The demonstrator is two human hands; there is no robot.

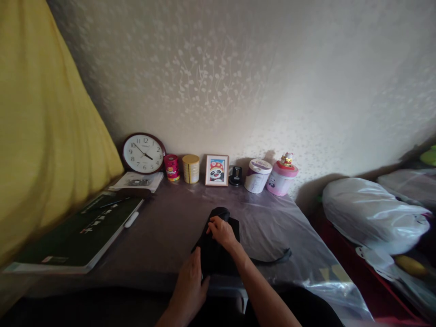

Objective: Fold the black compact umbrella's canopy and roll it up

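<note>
The left hand (192, 274) lies along the near left edge of a black cloth item (213, 256) on the tabletop (163, 240); whether its grip is closed, I cannot tell. The right hand (221, 230) rests its bent fingers on top, and its grip is equally unclear; that forearm covers part of the item. A dark strap (270, 261) trails off to the right.

To the left lies a big dark-green book (75, 231) with white characters too small to read, a pen (116, 202) on it and a white marker (131, 220) at its edge. On the right, outside the tabletop, sits a stuffed white plastic bag (369, 213). Farther back, papers (138, 180) lie below a round clock (143, 153), its numerals legible, short hand near 4, long hand near 10. Beside it stand a pink-red can (171, 168), a yellow tin (191, 169), a framed panda picture (217, 170), a small black object (235, 176), a white-and-purple tub (258, 176) and a pink panda tub (281, 180) bearing a figurine (286, 160). Their labels are illegible.
</note>
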